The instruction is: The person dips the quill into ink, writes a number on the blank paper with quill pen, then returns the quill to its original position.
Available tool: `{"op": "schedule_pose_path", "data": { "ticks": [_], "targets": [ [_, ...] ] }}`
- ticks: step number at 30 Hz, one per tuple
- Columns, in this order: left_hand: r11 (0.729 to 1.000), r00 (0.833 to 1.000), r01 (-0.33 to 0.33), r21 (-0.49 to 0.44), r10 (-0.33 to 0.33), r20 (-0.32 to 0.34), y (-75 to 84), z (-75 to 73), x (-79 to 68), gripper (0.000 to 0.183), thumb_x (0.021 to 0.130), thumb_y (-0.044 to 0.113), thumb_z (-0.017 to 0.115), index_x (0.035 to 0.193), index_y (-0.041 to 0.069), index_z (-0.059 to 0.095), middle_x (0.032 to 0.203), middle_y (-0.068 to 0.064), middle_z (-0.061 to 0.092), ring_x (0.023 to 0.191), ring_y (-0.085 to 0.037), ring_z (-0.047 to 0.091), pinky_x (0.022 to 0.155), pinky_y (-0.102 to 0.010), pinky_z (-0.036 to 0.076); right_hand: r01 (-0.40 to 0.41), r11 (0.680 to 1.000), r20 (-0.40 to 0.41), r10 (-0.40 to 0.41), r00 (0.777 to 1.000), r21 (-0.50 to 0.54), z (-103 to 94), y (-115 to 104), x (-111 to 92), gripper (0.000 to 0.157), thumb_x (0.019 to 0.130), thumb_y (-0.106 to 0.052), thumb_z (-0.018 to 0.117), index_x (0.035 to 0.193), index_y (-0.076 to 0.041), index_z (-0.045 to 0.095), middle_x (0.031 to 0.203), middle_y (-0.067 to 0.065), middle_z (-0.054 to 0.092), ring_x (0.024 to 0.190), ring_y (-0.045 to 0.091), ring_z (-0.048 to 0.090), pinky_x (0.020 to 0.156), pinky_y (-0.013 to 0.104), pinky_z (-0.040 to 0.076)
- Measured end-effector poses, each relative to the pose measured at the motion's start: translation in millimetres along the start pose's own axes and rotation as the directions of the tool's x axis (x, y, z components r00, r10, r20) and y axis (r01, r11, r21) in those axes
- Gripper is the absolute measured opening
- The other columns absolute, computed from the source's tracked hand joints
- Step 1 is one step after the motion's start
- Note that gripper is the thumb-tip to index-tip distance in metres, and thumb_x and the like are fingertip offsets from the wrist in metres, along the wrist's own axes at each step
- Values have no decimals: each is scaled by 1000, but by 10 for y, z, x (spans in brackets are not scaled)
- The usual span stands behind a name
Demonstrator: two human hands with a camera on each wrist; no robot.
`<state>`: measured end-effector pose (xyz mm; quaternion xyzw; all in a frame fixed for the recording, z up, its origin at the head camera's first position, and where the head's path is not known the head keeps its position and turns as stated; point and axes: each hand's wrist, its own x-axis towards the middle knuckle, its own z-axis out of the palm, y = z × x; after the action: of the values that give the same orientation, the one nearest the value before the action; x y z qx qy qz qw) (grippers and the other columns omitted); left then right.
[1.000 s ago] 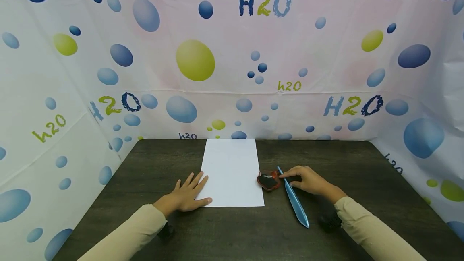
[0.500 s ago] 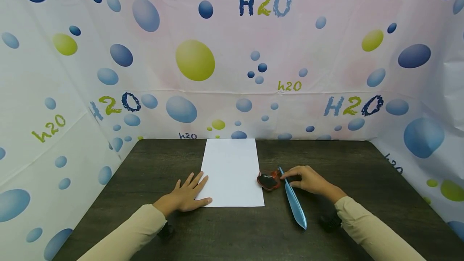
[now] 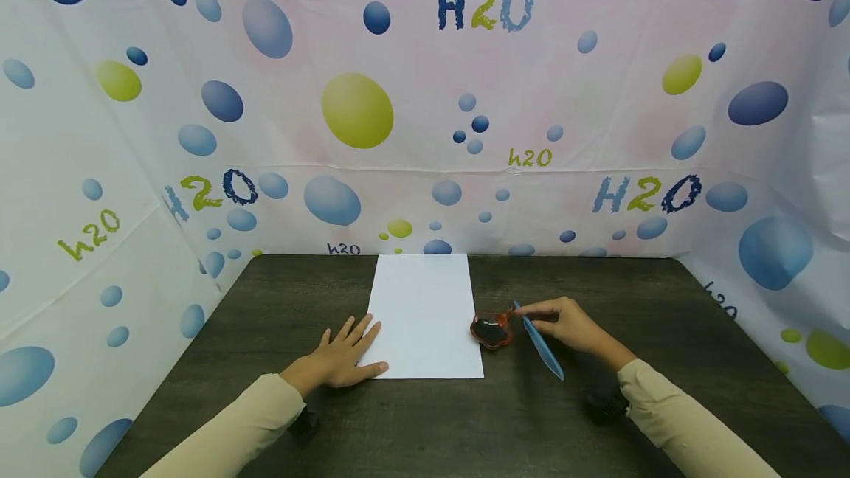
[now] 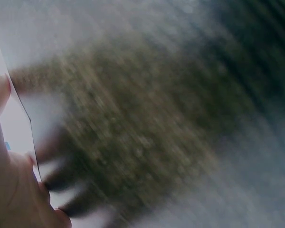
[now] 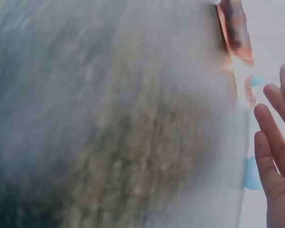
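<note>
A white sheet of paper lies on the dark table. My left hand rests on its near left corner, fingers straight and spread; the left wrist view shows part of the left hand at its edge. My right hand pinches a blue feather, likely a quill, near its narrow end. The feather's broad end slants back toward me. Beside the narrow end sits a reddish-brown glass dish with dark liquid in it. In the right wrist view, the dish shows above the right hand's fingers; the feather is not discernible there.
The dark wooden table extends around the paper on both sides. A pale backdrop printed with bubbles and H2O lettering stands behind the table and along its sides.
The feather's broad end has swung up and away from me, and the right hand has risen slightly. The left hand, paper and dish stay put.
</note>
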<state>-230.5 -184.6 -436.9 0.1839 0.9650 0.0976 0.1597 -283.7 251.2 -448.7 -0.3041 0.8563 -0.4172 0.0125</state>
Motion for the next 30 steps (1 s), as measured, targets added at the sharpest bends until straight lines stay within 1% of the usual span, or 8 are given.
{"op": "schedule_pose_path", "data": {
  "ticks": [6, 10, 12, 15, 19, 21, 25, 30],
  "targets": [
    [1000, 1000, 6, -1, -6, 3, 1, 4, 4, 81, 93, 62, 44, 155, 17, 16, 162, -9, 6, 146, -38, 6, 108, -69, 7, 75, 980, -29, -71, 997, 183, 9, -28, 19, 27, 93, -2, 61, 118, 9, 63, 111, 29, 65, 98, 27, 68, 81, 29, 55],
    [1000, 1000, 6, 1, -6, 4, 4, 2, 4, 81, 93, 63, 43, 155, 18, 16, 162, -8, 6, 146, -38, 6, 109, -68, 7, 134, 976, -40, -129, 991, 171, 13, -39, 33, 26, 95, -2, 58, 118, 10, 62, 108, 26, 67, 99, 17, 68, 82, 25, 54],
    [1000, 1000, 5, 0, -5, 3, 1, 4, 7, 82, 93, 63, 43, 155, 18, 16, 162, -9, 6, 146, -38, 6, 109, -68, 7, 116, 982, -51, -110, 993, 151, 15, -45, 38, 27, 95, -4, 59, 117, 9, 62, 106, 21, 68, 97, 10, 67, 81, 23, 53],
    [1000, 1000, 5, -1, -5, 4, 2, 2, 5, 82, 93, 63, 43, 156, 18, 15, 162, -8, 6, 146, -38, 6, 109, -68, 7, 23, 984, -76, -10, 997, 176, 11, -56, 37, 29, 93, -11, 63, 116, 8, 64, 104, 16, 70, 95, 6, 66, 80, 24, 53],
    [1000, 1000, 2, 2, -2, 2, 7, -3, 2, 82, 93, 63, 43, 155, 17, 15, 162, -8, 6, 146, -38, 6, 109, -68, 7, -100, 980, -90, 116, 989, 170, -3, -55, 32, 31, 93, -21, 65, 114, 2, 66, 101, 9, 71, 91, 8, 67, 79, 26, 53],
    [1000, 1000, 2, 2, -2, 1, 9, -5, 2, 82, 93, 63, 43, 155, 17, 16, 161, -9, 7, 146, -38, 7, 108, -68, 7, -130, 980, -83, 144, 986, 151, -11, -51, 30, 31, 93, -24, 65, 114, -1, 65, 100, 6, 70, 90, 9, 65, 78, 27, 52],
    [1000, 1000, 4, 5, -4, 5, 16, -16, -8, 81, 94, 62, 43, 155, 17, 16, 161, -9, 7, 146, -38, 7, 108, -68, 8, -140, 966, -68, 159, 985, 219, -11, -45, 37, 28, 92, -19, 66, 110, 2, 64, 95, 7, 68, 83, 15, 65, 73, 34, 54],
    [1000, 1000, 3, 11, -3, 10, 18, -25, -24, 82, 94, 62, 43, 155, 15, 16, 161, -10, 7, 146, -39, 7, 108, -69, 8, -59, 950, -86, 90, 992, 306, 5, -47, 37, 20, 90, -6, 67, 103, 8, 64, 85, 5, 66, 71, 16, 61, 62, 34, 53]
  ]
}}
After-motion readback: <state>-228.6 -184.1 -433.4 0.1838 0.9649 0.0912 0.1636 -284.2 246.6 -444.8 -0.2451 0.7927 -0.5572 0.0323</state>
